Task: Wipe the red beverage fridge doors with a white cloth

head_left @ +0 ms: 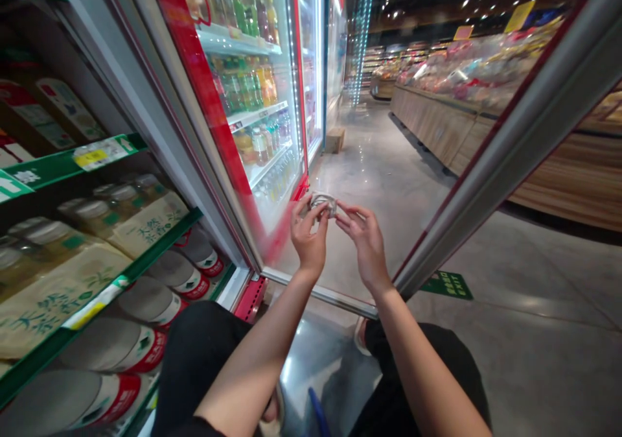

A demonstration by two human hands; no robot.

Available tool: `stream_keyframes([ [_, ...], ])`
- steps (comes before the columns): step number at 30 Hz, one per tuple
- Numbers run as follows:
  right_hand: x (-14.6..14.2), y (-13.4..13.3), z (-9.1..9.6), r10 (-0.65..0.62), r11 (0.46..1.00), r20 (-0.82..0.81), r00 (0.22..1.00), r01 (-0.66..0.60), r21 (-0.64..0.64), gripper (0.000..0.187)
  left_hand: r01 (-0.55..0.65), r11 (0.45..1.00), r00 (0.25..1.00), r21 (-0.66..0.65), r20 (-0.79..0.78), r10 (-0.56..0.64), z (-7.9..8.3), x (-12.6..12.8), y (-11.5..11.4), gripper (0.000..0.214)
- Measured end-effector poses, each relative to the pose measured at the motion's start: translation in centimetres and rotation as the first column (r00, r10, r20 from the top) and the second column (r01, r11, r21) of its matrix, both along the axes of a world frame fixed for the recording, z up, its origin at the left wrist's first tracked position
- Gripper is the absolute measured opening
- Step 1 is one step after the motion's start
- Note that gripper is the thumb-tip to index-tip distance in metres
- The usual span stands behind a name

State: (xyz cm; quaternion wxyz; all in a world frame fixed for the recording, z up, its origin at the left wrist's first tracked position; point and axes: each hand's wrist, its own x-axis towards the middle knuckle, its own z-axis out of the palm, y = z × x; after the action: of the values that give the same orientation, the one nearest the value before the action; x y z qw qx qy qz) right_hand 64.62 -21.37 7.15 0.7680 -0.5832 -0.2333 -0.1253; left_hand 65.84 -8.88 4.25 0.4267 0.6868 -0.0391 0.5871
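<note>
Out in front of me, both hands meet at a small, round, grey-white roll point(324, 202). It looks like a roll of tape, but the blur hides the detail. My left hand point(310, 239) grips it with bent fingers and thumb from the left. Fingertips of my right hand point(365, 235) pinch at its right edge, the other fingers loosely bent. Behind the hands stands an opened glass cooler door, its metal door frame point(321, 292) running just below and to both sides of them.
To my left, cooler shelves point(72, 314) carry drink bottles with price strips point(100, 155). Another lit drinks cooler point(243, 80) shows through the glass. Wooden display bins point(432, 126) line the right. A blue stick-like thing point(318, 411) lies low between my knees; a green exit marking point(448, 284) is on the floor.
</note>
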Motion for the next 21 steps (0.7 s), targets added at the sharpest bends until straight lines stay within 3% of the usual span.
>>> stream_keyframes([
  [2,0.1,-1.5,-0.1,-0.215,0.96,0.201,0.956,0.245,-0.137,0.02,-0.018,0.994,1.0,-0.105,-0.009,0.017,0.1,0.6,-0.5,0.021],
  [5,0.6,-4.2,-0.2,-0.381,0.783,0.565,0.732,0.581,-0.224,0.025,-0.038,0.982,0.999,-0.186,0.017,0.042,0.7,1.6,-1.2,0.028],
  [8,1.3,-6.6,-0.2,-0.383,0.61,0.789,0.481,0.773,-0.176,0.04,-0.048,0.999,0.997,-0.026,0.06,0.049,1.6,2.2,-1.6,0.023],
  [10,1.7,-7.7,-0.3,-0.367,0.511,0.848,0.383,0.844,-0.16,0.049,-0.05,0.989,0.996,0.139,0.081,0.039,1.7,2.3,-1.3,0.02],
  [13,2.0,-8.7,-0.5,-0.359,0.383,0.883,0.302,0.911,-0.156,0.055,-0.077,0.945,0.994,0.318,0.1,0.047,1.4,2.0,-0.2,0.019],
  [16,2.1,-9.6,-1.1,-0.393,0.293,0.885,0.249,0.946,-0.137,0.054,-0.135,0.923,0.988,0.361,0.124,0.096,1.7,1.8,0.6,0.018],
  [19,2.3,-10.4,-2.1,-0.44,0.254,0.862,0.252,0.956,-0.15,0.055,-0.205,0.933,0.975,0.297,0.15,0.166,3.1,2.3,-0.3,0.02],
  [21,2.4,-10.8,-2.9,-0.467,0.28,0.823,0.324,0.937,-0.21,0.057,-0.204,0.928,0.97,0.312,0.194,0.148,4.0,2.9,-1.6,0.022],
])
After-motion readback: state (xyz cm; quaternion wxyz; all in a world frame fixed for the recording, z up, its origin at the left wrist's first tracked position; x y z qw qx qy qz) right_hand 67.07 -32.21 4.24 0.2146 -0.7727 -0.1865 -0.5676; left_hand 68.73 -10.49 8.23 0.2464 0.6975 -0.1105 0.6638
